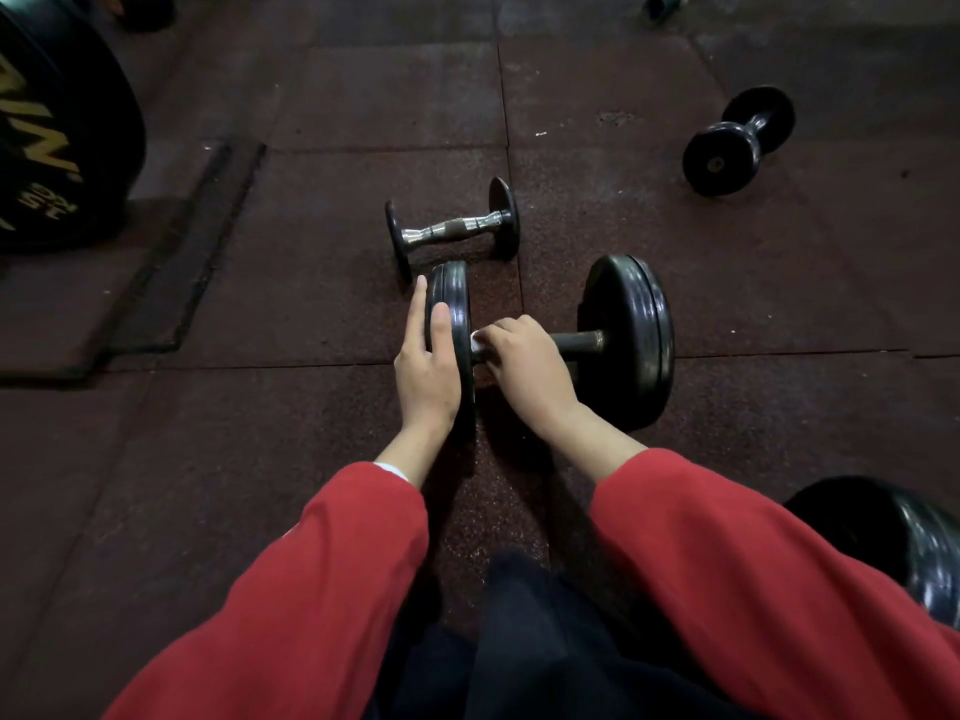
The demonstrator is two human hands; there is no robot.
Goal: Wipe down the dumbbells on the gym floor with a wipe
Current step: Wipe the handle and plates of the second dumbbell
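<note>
A large black dumbbell [626,340] lies across the dark rubber floor in front of me. My left hand [427,363] rests with straight fingers on its left plate [460,304], thumb over the rim. My right hand [522,363] is curled round the dumbbell's handle with a white wipe [477,341] under its fingers, close to the left plate. Just behind lies a small dumbbell [452,228] with a chrome handle. A short black dumbbell [737,140] sits farther off at the upper right.
A big black weight plate with yellow lettering [57,127] stands at the left beside a raised mat edge [171,262]. Another black weight [914,537] lies by my right arm. A metal bar end [665,2] shows at the top. My dark trousers fill the bottom centre.
</note>
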